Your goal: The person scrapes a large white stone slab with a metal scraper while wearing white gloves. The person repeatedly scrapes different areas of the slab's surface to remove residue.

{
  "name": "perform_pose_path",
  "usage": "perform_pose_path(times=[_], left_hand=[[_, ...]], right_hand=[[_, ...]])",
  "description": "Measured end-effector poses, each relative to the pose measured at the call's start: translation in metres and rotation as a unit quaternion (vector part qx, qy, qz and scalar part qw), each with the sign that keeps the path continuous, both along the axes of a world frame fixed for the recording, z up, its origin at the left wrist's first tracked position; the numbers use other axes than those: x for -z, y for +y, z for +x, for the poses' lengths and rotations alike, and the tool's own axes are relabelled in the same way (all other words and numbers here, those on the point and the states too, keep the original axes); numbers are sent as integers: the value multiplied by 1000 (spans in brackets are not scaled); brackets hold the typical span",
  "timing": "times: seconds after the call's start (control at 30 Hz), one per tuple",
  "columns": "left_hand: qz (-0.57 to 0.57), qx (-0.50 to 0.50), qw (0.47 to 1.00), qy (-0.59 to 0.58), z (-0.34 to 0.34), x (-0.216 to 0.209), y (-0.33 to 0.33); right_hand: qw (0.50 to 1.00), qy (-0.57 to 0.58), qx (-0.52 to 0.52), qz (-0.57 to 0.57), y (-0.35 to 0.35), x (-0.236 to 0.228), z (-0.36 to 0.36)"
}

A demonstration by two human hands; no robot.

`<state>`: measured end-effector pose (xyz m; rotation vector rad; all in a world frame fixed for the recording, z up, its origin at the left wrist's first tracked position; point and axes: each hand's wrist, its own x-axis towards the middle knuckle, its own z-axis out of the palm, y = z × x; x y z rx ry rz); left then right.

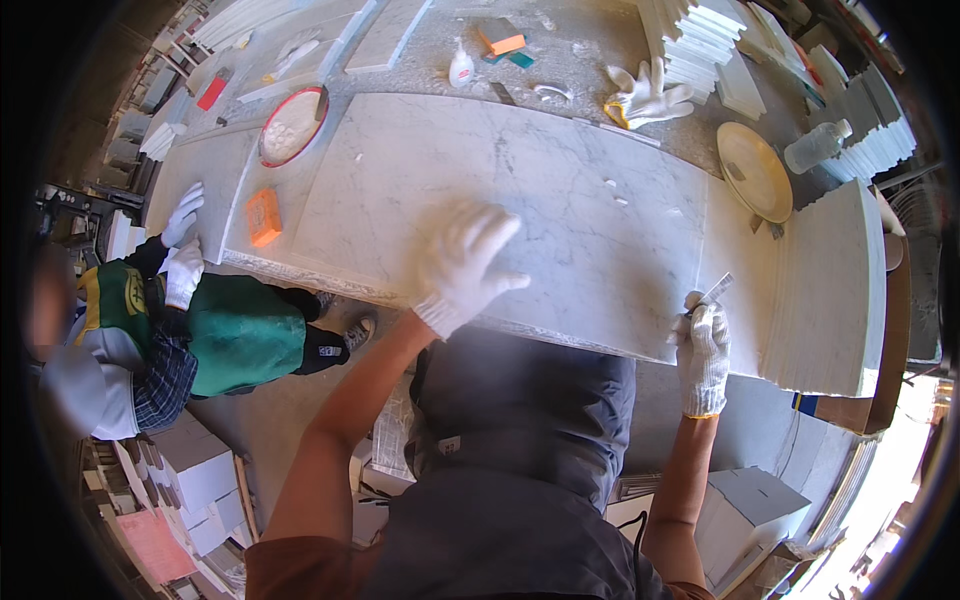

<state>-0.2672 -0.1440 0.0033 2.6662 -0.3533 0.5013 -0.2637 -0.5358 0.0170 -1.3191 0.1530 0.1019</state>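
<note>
A large white marble slab (450,170) with grey veins lies flat in front of me. Over its near part is my left hand (465,262) in a white glove, slightly blurred, thumb and fingers apart and holding nothing. I cannot tell whether it touches the stone. My right hand (703,340), gloved too, is closed around a small scraper at the slab's near right edge. The scraper's flat metal blade (717,288) sticks up past my fingers; its handle is mostly hidden in them. A few white crumbs (618,198) lie on the slab.
A red-rimmed bowl of white paste (292,128) and an orange block (263,217) sit to the left. A yellowish plate (754,172), a plastic bottle (815,148) and stacked slabs (835,295) stand right. Spare gloves (650,95) lie behind. At left works a person in a green apron (245,335).
</note>
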Motion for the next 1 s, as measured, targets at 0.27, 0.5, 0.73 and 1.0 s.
perform_pose_path(times=[0.27, 0.5, 0.73, 1.0], left_hand=[[104, -102, 989, -3, 34, 6, 110], [33, -40, 999, -16, 64, 9, 136], [139, -16, 990, -15, 31, 4, 147], [184, -27, 982, 24, 29, -13, 139]], right_hand=[[992, 60, -94, -58, 86, -10, 19], [981, 72, -111, -141, 115, -20, 25], [967, 24, -149, -208, 141, -21, 54], [923, -107, -239, -281, 201, 2, 101]])
